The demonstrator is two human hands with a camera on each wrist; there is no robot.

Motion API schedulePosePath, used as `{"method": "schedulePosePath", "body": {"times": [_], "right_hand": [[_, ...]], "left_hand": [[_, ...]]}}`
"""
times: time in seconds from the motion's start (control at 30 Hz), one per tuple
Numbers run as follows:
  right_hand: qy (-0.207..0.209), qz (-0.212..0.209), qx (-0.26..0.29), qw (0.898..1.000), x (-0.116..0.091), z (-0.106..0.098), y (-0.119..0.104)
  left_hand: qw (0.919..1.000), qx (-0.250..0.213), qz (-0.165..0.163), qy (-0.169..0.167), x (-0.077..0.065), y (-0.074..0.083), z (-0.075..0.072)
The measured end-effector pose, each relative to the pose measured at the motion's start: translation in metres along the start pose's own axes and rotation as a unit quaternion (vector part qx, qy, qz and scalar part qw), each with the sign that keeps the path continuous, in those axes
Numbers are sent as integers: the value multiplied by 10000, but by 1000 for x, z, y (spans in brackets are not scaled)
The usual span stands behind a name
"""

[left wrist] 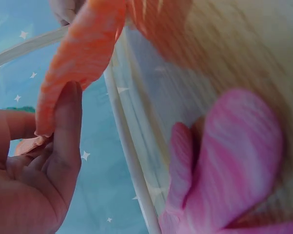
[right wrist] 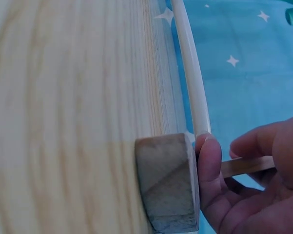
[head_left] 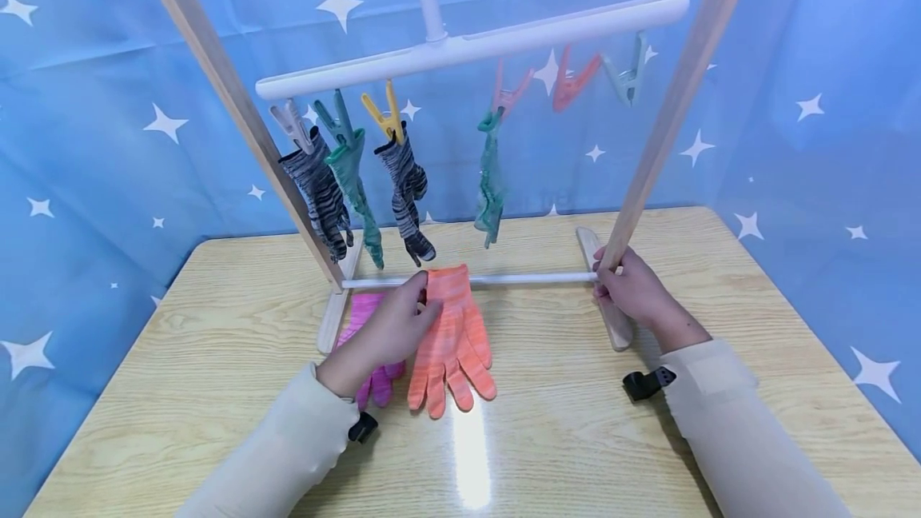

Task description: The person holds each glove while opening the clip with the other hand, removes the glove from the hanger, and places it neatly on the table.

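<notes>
My left hand (head_left: 403, 320) pinches an orange knit glove (head_left: 453, 334) at its cuff, and the glove's fingers point down toward me. In the left wrist view the thumb and fingers (left wrist: 68, 126) grip the cuff edge of the same glove. A pink-purple glove (head_left: 362, 312) lies on the table, partly hidden under my left wrist. At the right foot of a wooden rack, my right hand (head_left: 633, 290) grips the upright post (head_left: 658, 134) low down. The right wrist view shows its fingers around the post, beside the white crossbar (right wrist: 192, 68).
A white hanger (head_left: 468, 50) hangs across the rack. Clothespins hold two grey-black socks (head_left: 408, 190) and two green ones (head_left: 491, 182) under it. A red clothespin (head_left: 572, 86) and a pale green clothespin (head_left: 631, 78) hold nothing. A starry blue cloth (head_left: 827, 166) surrounds the wooden table (head_left: 576, 438).
</notes>
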State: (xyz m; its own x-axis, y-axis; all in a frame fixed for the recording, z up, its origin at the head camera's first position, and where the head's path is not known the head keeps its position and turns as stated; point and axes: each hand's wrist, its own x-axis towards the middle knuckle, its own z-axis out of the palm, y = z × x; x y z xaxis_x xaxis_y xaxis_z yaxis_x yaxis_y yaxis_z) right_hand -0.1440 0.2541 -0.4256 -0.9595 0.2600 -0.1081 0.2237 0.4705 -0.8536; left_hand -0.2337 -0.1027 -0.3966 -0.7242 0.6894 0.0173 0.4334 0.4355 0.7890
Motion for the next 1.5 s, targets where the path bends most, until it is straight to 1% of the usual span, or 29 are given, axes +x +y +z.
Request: {"method": "schedulePosePath", "body": {"times": [0.07,0.13,0.23,0.3,0.5,0.57,0.73,0.83,0.93,1.1,1.17,1.3,1.37,1.43,1.5], "right_hand": [[-12,-33,10,10000,0,0,0],[-15,-58,30,10000,0,0,0],[-8,-61,35,10000,-1,-1,0],[-12,-41,46,10000,-2,-1,0],[-83,14,141,9999,-1,0,-1],[-90,20,155,9998,-1,0,-1],[-107,16,145,9998,-1,-1,-1],[-134,-4,137,9998,-1,-1,-1],[-156,-21,152,9998,-1,-2,0],[-173,4,182,9997,0,-2,3],[-171,2,192,9997,0,-1,4],[-161,-20,207,9997,0,-2,4],[-156,-29,215,9996,1,-2,3],[-154,-33,222,9996,0,-2,2],[-160,-33,237,9996,0,-3,2]], "left_hand": [[9997,237,-68,-19,1,-1,1],[9981,608,-123,-6,2,-2,3],[9936,1121,-144,-63,4,-3,6],[9909,1338,-133,-89,6,-4,8],[9878,1545,-188,-65,8,-9,11],[9855,1679,-220,-37,9,-10,12],[9786,2018,-400,86,10,-9,14],[9766,2090,-500,77,11,-8,14],[9770,2050,-592,-15,13,-8,14],[9812,1773,-734,-195,20,-12,13],[9835,1634,-744,-236,22,-14,13],[9850,1568,-674,-242,22,-15,12],[9822,1763,-608,-238,22,-15,13],[9751,2140,-547,-205,22,-15,14],[9661,2526,-507,-168,22,-14,14]]}}
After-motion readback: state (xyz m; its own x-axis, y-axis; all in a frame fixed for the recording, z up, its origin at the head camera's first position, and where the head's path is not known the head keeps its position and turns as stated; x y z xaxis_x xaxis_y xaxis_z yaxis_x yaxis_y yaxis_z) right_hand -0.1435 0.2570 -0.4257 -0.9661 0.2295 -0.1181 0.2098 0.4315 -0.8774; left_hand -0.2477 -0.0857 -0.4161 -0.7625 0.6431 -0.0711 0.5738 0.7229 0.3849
